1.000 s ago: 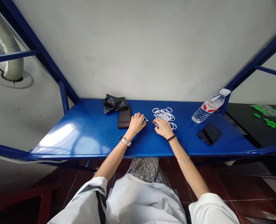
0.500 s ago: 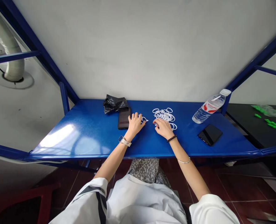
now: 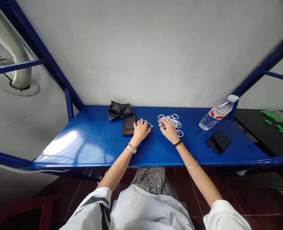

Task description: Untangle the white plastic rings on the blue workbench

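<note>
My left hand (image 3: pixel 141 131) lies palm down with its fingers spread over a few white plastic rings (image 3: pixel 149 125), which it partly covers. Its fingertips are beside the right edge of a black tablet-like device (image 3: pixel 129 125). At the left side of a tangled pile of white rings (image 3: pixel 175 121), my right hand (image 3: pixel 169 131) has its thumb and fingers bent together on a white ring. The hand hides part of that ring and of the pile.
A crumpled black plastic bag (image 3: pixel 119 110) sits behind the device. To the right, a water bottle (image 3: pixel 218 112) stands on the blue table (image 3: pixel 84 134), with a black phone (image 3: pixel 218 142) in front of it. Green pieces (image 3: pixel 282 129) lie on a dark neighbouring table (image 3: pixel 256 134).
The view has shifted slightly. My right hand's fingers have drawn together at the pile's left edge. My left hand remains spread over the small group of rings.
</note>
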Action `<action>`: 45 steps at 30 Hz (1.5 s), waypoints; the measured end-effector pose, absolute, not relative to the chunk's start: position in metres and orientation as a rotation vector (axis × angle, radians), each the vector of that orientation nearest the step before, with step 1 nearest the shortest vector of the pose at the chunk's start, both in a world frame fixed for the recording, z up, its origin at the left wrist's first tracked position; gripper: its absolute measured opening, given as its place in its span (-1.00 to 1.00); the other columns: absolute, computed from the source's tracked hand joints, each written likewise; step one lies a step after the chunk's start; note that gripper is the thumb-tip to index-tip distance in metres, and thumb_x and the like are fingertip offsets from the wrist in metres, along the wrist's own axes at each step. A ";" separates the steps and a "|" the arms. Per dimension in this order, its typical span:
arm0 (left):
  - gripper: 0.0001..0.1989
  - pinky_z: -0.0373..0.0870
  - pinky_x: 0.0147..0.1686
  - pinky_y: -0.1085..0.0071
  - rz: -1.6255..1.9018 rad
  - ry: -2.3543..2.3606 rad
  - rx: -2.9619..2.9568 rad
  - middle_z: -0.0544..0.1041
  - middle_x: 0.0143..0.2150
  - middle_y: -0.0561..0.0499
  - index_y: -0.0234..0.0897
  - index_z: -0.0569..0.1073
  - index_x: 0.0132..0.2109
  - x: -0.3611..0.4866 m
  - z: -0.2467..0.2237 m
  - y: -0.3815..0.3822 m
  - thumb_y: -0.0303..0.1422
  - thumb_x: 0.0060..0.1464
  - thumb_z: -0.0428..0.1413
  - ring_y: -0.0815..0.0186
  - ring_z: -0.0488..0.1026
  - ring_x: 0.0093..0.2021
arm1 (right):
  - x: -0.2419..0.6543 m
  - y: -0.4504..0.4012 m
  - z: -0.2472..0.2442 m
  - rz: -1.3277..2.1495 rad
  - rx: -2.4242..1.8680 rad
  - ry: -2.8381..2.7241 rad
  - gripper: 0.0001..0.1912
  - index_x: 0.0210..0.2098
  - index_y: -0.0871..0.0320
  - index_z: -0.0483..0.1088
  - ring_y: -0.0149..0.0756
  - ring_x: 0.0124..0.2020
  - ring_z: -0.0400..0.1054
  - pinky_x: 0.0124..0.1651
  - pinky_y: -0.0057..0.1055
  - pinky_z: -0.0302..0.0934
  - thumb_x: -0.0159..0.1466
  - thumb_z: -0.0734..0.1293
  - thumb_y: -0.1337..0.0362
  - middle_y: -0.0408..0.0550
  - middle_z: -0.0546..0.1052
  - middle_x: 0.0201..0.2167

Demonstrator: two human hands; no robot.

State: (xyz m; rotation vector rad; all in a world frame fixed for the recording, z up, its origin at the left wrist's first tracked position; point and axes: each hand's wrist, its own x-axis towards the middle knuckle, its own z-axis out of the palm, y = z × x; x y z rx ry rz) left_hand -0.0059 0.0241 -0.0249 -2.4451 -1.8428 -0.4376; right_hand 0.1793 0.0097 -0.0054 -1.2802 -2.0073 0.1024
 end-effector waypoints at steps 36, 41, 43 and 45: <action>-0.65 0.26 0.18 -0.07 -0.452 -1.411 -2.789 0.41 0.10 -0.24 -0.31 0.45 0.08 0.016 -0.017 0.049 -0.22 0.23 0.13 -0.04 0.34 0.17 | 0.249 0.059 0.022 0.912 -1.188 -1.589 -0.71 -0.22 0.14 0.55 -0.27 -0.31 0.37 -0.25 -0.34 0.27 0.07 0.34 0.23 -0.03 0.56 -0.27; -0.69 0.25 0.20 -0.05 -0.466 -1.326 -2.872 0.44 0.10 -0.18 -0.24 0.43 0.10 0.010 -0.021 0.052 -0.31 0.24 0.13 0.00 0.36 0.16 | 0.262 0.060 0.022 0.814 -1.225 -1.611 -0.74 -0.24 0.14 0.54 -0.27 -0.32 0.37 -0.28 -0.34 0.28 0.09 0.29 0.26 -0.03 0.57 -0.28; -0.70 0.25 0.21 -0.04 -0.476 -1.287 -2.889 0.44 0.11 -0.17 -0.24 0.42 0.10 0.008 -0.023 0.052 -0.36 0.23 0.13 0.02 0.36 0.18 | 0.262 0.060 0.021 0.756 -1.240 -1.668 -0.75 -0.25 0.15 0.53 -0.25 -0.32 0.38 -0.30 -0.35 0.27 0.12 0.27 0.26 -0.02 0.56 -0.30; -0.70 0.24 0.22 -0.02 -0.491 -1.257 -2.896 0.44 0.13 -0.17 -0.25 0.42 0.10 0.007 -0.025 0.051 -0.41 0.23 0.11 0.03 0.34 0.20 | 0.259 0.059 0.019 0.651 -1.250 -1.757 -0.76 -0.26 0.15 0.52 -0.24 -0.32 0.39 -0.28 -0.34 0.27 0.15 0.26 0.27 -0.03 0.55 -0.33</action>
